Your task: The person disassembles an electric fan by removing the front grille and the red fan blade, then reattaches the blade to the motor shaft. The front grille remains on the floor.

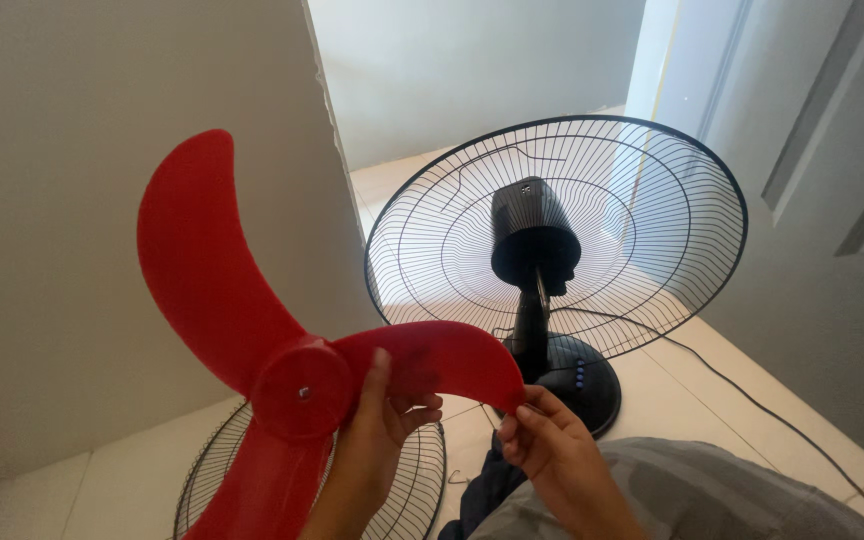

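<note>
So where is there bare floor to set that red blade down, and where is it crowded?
Bare tile lies at lower left, between the pale wall and the loose black wire grille on the floor, and beyond the standing fan's rear wire guard toward the back wall. It is crowded around the fan's round black base and its cord.

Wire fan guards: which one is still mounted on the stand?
The large round black wire guard behind the black motor housing. The other black wire guard lies on the floor under the hands.
</note>
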